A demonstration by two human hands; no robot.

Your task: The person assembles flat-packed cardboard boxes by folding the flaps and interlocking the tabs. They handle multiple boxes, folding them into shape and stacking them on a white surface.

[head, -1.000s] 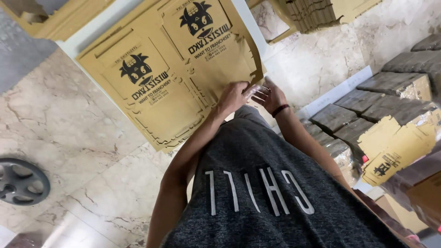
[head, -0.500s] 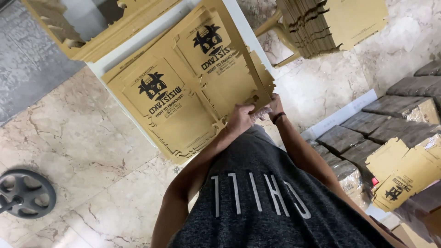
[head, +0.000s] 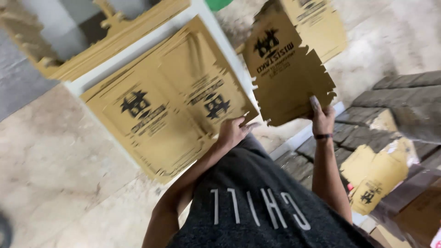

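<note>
Right hand (head: 323, 120) is up at about 2 o'clock in the head view, clenched on the bottom edge of a flat die-cut cardboard sheet (head: 285, 69): tan, black print, ragged tab edges. One finger runs up the sheet's face, the rest are behind it. The sheet is lifted clear, tilted, and apart from the stack. There is a dark band on that wrist.

Left hand (head: 233, 132) is near centre, fingers resting on the near right corner of the stack of cardboard sheets (head: 161, 110). It looks like it is pressing or pinching the corner; can't tell whether it actually grips. The forearm runs down to 6 o'clock over a dark grey shirt.

The stack lies flat on a white counter (head: 138, 50) and spans 9 to 12 o'clock, with the same tan sheets and same black print. The counter edge shows as a white strip just above it.

A second pile of tan cardboard (head: 69, 55) sits beyond that strip at 10–11 o'clock, blurred.

At 3–4 o'clock: grey bundled stacks (head: 404, 98), with a loose printed tan sheet (head: 376, 177) leaning among them.

Marble-pattern floor (head: 50, 174) at 7–9 o'clock.
</note>
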